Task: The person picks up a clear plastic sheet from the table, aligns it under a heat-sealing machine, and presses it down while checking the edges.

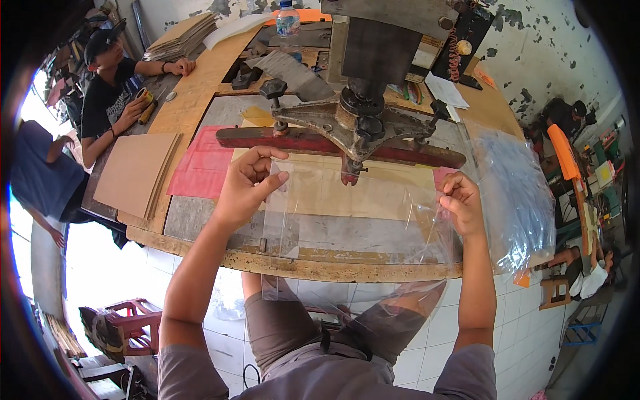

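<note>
A clear plastic sheet stretches between my two hands in front of me, its lower part hanging over the table's front edge above my lap. My left hand pinches its upper left corner between thumb and fingers. At the upper right corner, my right hand holds the sheet with its fingers closed. Just beyond stands a heavy press with a long red bar across its lower end. Under the bar lie a cream-yellow sheet and a pink-red sheet.
A pile of clear plastic sheets lies at the table's right. Brown boards rest at the left, near a seated person holding a yellow roll. A water bottle stands behind. A red stool is on the floor.
</note>
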Demonstrator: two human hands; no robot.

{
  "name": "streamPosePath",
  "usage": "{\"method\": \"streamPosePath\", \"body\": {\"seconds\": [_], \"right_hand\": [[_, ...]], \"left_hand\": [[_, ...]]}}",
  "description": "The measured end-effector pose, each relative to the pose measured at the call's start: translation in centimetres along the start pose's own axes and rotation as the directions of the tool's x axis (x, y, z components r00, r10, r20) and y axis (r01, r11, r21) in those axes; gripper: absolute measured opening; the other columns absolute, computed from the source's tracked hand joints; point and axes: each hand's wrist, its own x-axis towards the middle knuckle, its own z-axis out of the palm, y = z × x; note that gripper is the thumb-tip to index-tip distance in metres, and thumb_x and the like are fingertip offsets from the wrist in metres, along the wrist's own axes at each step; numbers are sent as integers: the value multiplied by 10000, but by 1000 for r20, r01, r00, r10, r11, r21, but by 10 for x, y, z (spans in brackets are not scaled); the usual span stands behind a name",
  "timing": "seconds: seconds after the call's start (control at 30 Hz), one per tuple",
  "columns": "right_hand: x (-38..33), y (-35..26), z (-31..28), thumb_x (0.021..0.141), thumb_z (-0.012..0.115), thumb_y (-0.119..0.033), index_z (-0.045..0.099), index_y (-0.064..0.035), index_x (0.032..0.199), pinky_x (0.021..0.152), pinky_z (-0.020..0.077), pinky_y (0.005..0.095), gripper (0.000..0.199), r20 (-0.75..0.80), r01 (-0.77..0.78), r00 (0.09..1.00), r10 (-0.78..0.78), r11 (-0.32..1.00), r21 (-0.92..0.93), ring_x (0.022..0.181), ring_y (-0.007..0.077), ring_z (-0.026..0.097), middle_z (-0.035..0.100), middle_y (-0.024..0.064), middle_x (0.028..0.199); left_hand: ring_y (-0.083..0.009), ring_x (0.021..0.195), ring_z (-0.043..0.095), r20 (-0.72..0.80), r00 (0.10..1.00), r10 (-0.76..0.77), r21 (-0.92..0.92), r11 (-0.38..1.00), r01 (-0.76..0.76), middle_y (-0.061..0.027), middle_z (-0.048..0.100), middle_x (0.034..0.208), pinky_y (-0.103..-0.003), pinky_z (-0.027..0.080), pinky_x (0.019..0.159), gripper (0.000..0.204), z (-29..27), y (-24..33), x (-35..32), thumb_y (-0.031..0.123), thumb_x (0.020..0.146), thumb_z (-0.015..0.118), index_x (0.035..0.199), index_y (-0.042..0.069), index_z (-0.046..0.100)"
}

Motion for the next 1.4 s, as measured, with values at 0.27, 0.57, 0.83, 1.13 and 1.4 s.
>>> {"method": "streamPosePath", "body": {"seconds": [0.27, 0.57, 0.83, 1.13, 1.4], "right_hand": [[0, -3, 3, 828, 767, -27, 610, -70, 949, 791, 542, 243, 204, -16, 13, 1000, -13, 999, -40, 833, 90, 623, 636, 24, 933], [0, -2, 2, 834, 753, -19, 613, -68, 949, 789, 542, 242, 187, -6, 0, 1000, 0, 1000, -23, 837, 87, 626, 642, 24, 937], [0, -3, 4, 835, 752, -16, 615, -60, 948, 779, 535, 238, 183, -16, -10, 1000, 9, 1000, -23, 830, 89, 635, 649, 28, 937], [2, -3, 4, 846, 751, -29, 620, -54, 953, 766, 528, 235, 172, -16, -15, 1000, 14, 999, -33, 831, 88, 631, 652, 29, 938], [2, -4, 6, 878, 734, -31, 629, -47, 963, 768, 505, 235, 135, 27, -31, 999, 34, 996, -87, 854, 83, 624, 651, 25, 947]], "left_hand": [[8, 660, 529, 5, 1000, -23, 19, 1000, 23, 87, 504, 742, -182, 370, 516, 348, 0, 4, -1, 97, 952, 755, 1265, 11, 628], [1, 678, 561, 2, 1000, -16, 18, 1000, 16, 78, 533, 752, -183, 384, 518, 345, 0, 5, -1, 100, 950, 754, 1261, 13, 632], [-1, 675, 556, 5, 1000, -23, 36, 999, 22, 76, 527, 752, -185, 389, 521, 337, 0, 6, -1, 112, 952, 755, 1250, 12, 636], [-1, 599, 398, -24, 999, 23, 79, 997, -21, 87, 459, 694, -203, 289, 549, 309, 2, -2, 1, 89, 941, 739, 1224, 9, 646], [-5, 583, 361, -46, 994, 103, 202, 975, -92, 75, 452, 666, -217, 276, 548, 301, 5, -5, -1, 85, 922, 747, 1203, 31, 653]]}}
